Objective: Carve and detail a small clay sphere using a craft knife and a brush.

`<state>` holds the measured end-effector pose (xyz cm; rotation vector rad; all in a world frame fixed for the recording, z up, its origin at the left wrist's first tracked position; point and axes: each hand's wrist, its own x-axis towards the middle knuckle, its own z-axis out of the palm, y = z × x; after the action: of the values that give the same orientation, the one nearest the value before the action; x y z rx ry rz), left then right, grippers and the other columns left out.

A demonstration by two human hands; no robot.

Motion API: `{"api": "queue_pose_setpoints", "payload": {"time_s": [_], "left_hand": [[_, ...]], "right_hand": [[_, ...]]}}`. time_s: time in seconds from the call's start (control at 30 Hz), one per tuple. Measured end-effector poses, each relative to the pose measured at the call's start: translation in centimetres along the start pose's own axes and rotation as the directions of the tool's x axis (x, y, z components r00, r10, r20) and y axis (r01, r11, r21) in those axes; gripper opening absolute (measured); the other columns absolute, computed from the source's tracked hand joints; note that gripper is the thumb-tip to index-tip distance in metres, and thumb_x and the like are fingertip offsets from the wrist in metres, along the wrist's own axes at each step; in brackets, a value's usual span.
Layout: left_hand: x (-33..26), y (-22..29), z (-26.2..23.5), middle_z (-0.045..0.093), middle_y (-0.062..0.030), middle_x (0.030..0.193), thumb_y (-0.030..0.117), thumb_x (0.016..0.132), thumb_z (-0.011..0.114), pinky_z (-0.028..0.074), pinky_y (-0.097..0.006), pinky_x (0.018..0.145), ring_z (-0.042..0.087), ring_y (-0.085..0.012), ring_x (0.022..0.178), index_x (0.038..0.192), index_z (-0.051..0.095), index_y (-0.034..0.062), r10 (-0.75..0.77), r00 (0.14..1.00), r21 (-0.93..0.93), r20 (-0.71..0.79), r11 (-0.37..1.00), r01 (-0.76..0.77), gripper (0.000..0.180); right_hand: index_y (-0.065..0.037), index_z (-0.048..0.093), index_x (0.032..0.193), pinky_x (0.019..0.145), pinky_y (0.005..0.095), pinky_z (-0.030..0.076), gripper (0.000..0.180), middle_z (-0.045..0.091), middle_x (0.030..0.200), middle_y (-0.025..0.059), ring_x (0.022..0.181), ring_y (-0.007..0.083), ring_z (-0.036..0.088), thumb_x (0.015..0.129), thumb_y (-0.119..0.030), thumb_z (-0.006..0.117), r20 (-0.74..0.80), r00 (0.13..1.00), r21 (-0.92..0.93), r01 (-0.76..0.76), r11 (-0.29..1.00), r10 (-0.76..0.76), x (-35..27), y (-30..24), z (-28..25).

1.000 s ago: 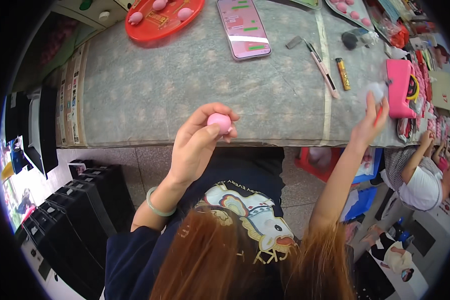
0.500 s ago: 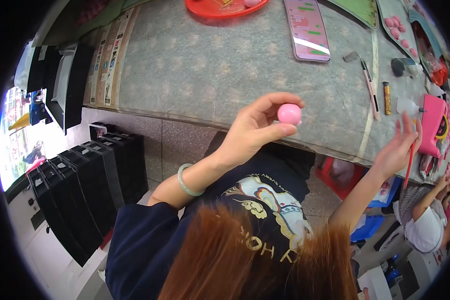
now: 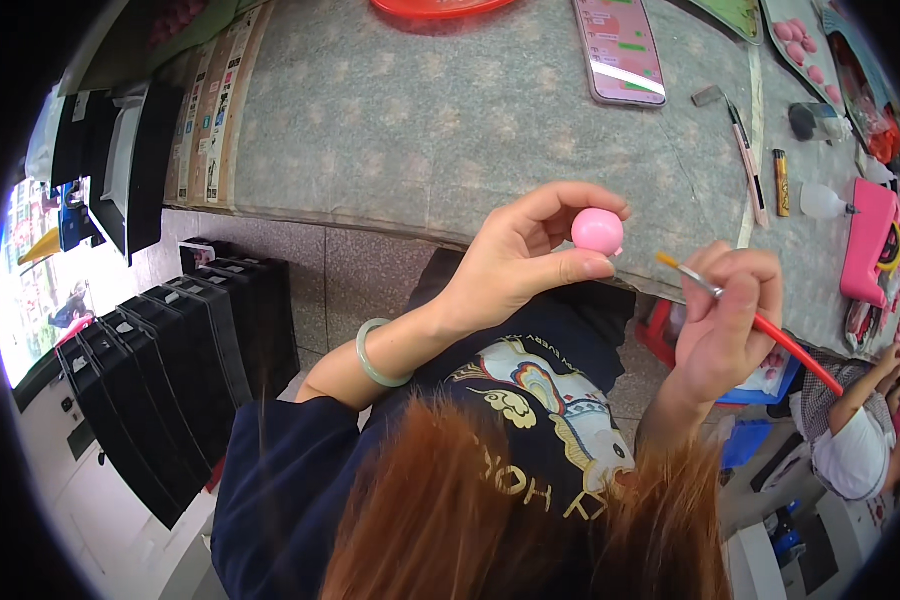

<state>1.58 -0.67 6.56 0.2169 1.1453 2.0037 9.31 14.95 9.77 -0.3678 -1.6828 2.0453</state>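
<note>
Between the thumb and fingers of my left hand (image 3: 530,240) sits a small glossy pink ball (image 3: 598,231), with a little nub at its lower right side. My right hand (image 3: 727,325) is closed round a thin paintbrush (image 3: 792,350) with a red handle, a silver ferrule and yellowish bristles. The brush tip points at the ball from the right and stays a short gap away from it. Both hands are held over the near edge of the cloth-covered table (image 3: 390,150).
At the far side lie a red plate (image 3: 440,8) and a phone (image 3: 620,55) with a lit screen. To the right are a pen-like tool (image 3: 748,165), a yellow tube (image 3: 781,183), a squeeze bottle (image 3: 822,202), a pink tape dispenser (image 3: 870,245) and a tray of pink pieces (image 3: 796,45). Another person (image 3: 850,455) sits farther right.
My right hand has come left from beside the squeeze bottle, bringing the brush close to the ball. My left hand has shifted slightly right with the ball, which has turned a little.
</note>
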Motion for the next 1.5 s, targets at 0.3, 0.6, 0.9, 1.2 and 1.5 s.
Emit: {"api": "queue_pose_setpoints", "payload": {"time_s": [0.3,0.6,0.9,1.2,1.5], "left_hand": [[-0.3,-0.5,0.1,0.054,-0.0106,0.109,-0.004,0.073,0.064,0.043,-0.028,0.088,0.053,-0.0151,0.098,0.107,0.047,0.0011,0.038,0.998,0.072,-0.044,0.997,-0.034,0.039],[-0.1,-0.1,0.2,0.055,-0.0113,0.105,0.001,0.075,0.063,0.045,-0.029,0.088,0.055,-0.0165,0.097,0.111,0.046,-0.0005,-0.1,0.995,-0.027,-0.011,0.995,0.099,0.04],[-0.3,-0.2,0.3,0.052,-0.0114,0.113,0.003,0.076,0.061,0.042,-0.029,0.089,0.052,-0.0166,0.102,0.115,0.046,-0.001,-0.097,0.995,-0.03,0.039,0.995,0.098,0.042],[-0.3,-0.3,0.3,0.048,-0.0099,0.118,0.0,0.076,0.061,0.041,-0.029,0.089,0.05,-0.0165,0.105,0.12,0.043,0.0011,-0.095,0.994,-0.093,0.05,0.991,0.099,0.048],[-0.2,-1.0,0.3,0.048,-0.0141,0.118,-0.003,0.076,0.061,0.039,-0.033,0.094,0.048,-0.0204,0.11,0.118,0.041,0.0015,-0.004,0.997,0.006,0.071,1.0,0.004,0.047]], "right_hand": [[-0.001,0.046,0.072,0.051,0.0216,0.029,0.014,0.045,0.061,0.0034,0.057,0.0095,0.04,0.085,-0.005,0.046,0.026,0.991,-0.582,-0.089,0.808,0.128,0.7,0.1,-0.9],[0.001,0.052,0.075,0.057,0.0231,0.036,0.007,0.051,0.069,0.0061,0.062,0.0105,0.045,0.082,-0.002,0.052,-0.129,0.987,-0.452,0.029,0.892,-0.097,1.2,1.4,-1.9],[0.003,0.054,0.09,0.067,0.0291,0.042,0.018,0.058,0.082,0.0135,0.071,0.0174,0.053,0.09,-0.007,0.04,-0.166,0.982,-0.473,0.0,0.881,-0.088,0.9,2.1,-0.8],[0.002,0.047,0.101,0.078,0.0261,0.044,0.025,0.056,0.098,0.0123,0.088,0.0152,0.055,0.078,0.008,0.054,0.056,0.985,-0.032,-0.162,0.986,0.164,-1.6,1.8,0.2],[0.001,0.048,0.095,0.075,0.0237,0.044,0.02,0.058,0.089,0.0102,0.082,0.0129,0.056,0.078,0.004,0.057,0.026,0.978,-0.071,-0.204,0.976,0.206,-0.8,1.4,0.9]]}}
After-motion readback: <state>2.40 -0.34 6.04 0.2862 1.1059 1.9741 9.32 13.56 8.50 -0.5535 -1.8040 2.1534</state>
